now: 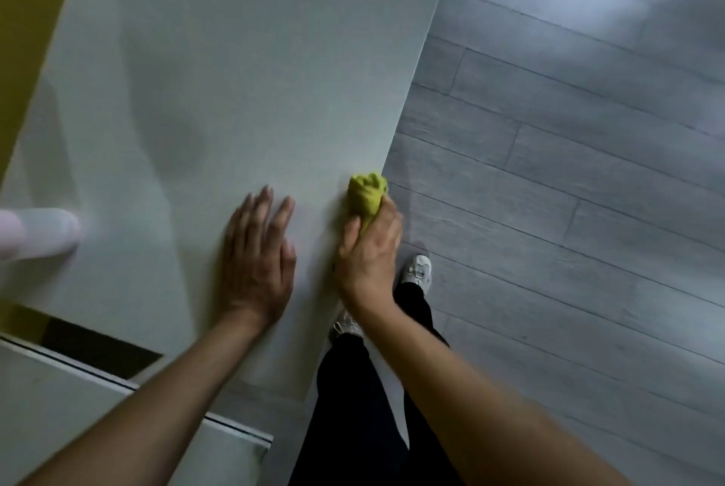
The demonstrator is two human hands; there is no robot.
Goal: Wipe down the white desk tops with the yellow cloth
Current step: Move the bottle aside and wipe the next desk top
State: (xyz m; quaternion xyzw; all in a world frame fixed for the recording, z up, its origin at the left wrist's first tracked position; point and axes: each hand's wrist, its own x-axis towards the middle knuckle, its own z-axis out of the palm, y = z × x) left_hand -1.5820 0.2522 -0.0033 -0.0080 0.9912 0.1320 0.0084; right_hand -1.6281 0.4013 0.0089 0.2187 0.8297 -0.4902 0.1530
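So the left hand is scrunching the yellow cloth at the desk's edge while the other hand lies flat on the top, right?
Not quite: the head view shows the right hand scrunching the yellow cloth at the desk's edge, while the left hand lies flat on the top.

You stood on a floor of grey wood-look planks, their seams running slantwise, with pale light falling across its upper right corner. A mustard-yellow wall filled the upper left. At the lower left lay a second white panel, a dark gap along its upper edge.
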